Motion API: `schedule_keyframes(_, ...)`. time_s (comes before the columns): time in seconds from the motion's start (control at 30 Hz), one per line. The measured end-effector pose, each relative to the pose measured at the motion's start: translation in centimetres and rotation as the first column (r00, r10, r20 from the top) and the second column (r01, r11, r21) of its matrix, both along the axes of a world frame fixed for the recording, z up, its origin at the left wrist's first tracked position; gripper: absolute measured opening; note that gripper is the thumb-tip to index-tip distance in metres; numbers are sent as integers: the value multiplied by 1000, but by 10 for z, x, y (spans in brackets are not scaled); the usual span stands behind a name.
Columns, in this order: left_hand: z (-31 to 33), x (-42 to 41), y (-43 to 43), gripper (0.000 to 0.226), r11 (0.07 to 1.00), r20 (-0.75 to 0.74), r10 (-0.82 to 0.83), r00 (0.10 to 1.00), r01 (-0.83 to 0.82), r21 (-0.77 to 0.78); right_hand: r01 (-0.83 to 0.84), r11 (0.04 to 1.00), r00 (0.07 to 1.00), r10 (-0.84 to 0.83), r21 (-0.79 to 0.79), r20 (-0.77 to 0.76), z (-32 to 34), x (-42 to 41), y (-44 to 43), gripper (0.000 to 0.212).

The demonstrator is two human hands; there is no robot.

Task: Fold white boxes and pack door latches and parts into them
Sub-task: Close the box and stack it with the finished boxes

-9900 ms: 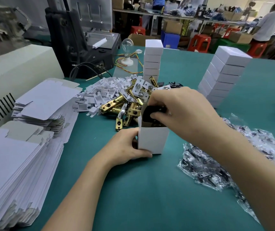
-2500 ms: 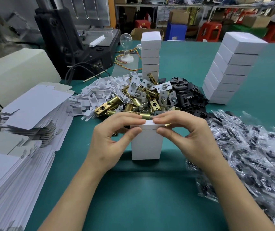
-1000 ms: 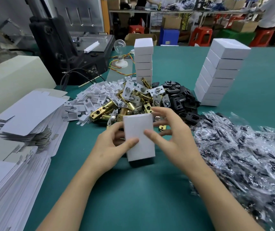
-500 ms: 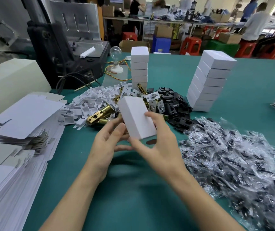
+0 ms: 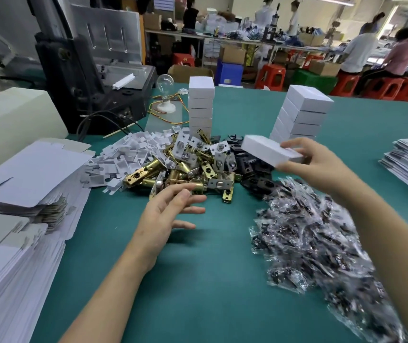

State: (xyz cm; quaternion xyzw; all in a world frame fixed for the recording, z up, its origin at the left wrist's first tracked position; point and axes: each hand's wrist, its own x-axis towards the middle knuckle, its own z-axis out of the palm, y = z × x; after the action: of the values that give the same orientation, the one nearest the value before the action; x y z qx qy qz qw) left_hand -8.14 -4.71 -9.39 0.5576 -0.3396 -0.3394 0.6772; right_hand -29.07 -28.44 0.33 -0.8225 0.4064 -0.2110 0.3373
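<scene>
From my feed: the green table (image 5: 210, 280) carries flat box blanks (image 5: 25, 174) at the left and a heap of brass latches (image 5: 185, 167) mid-table. My right hand (image 5: 316, 164) pinches the closed white box (image 5: 267, 151) by one end, in the air in front of the right-hand stack of boxes (image 5: 302, 112) — long axis roughly level, free end pointing left toward the heap, faces plain white. My left hand (image 5: 166, 214) hovers above the table, fingers spread wide and holding nothing.

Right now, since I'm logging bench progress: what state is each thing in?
white box, closed, held above the table.
right hand, grips the white box.
left hand, fingers spread, holds nothing.
middle stack, closed boxes, upright.
right stack, closed boxes, leaning.
box blanks, flat, unfolded, piled.
latches, loose in a heap.
bagged parts, heaped loose.
</scene>
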Motion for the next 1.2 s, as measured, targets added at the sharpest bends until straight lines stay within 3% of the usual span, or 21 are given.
schedule_keyframes(0.1, 0, -1, 0, 41, 1000, 11, -17, 1000, 17, 22, -8, 1000, 986, 9, 6, -164, 4, -28, -44, 45)
schedule_keyframes(0.23, -2, -1, 1, 38, 998, 10, -42, 999, 41, 39, 5, 995, 964, 22, 101, -265, 1, -65, -91, 41)
schedule_keyframes(0.37, -3, -4, 0, 42, 995, 28, -77, 997, 75, 60, 80, 954, 989, -40, 290, -143, -20, -78, -110, 31)
schedule_keyframes(0.43, -3, -6, -1, 39, 993, 39, -92, 995, 89, 77, 89, 919, 994, -56, 383, -97, -36, -76, -109, 37)
schedule_keyframes(0.93, -7, -6, -4, 46, 988, 57, -122, 991, 116, 106, -81, 907, 992, 115, 414, -56, -63, -69, -83, 26)
schedule_keyframes(1.07, -6, -4, -2, 47, 988, 64, -116, 991, 109, 106, -59, 932, 995, 27, 356, 95, -58, -75, -99, 38)
schedule_keyframes(1.2, -7, -3, -1, 46, 989, 62, -107, 992, 100, 105, 0, 959, 1000, 7, 283, -24, -56, -89, -116, 49)
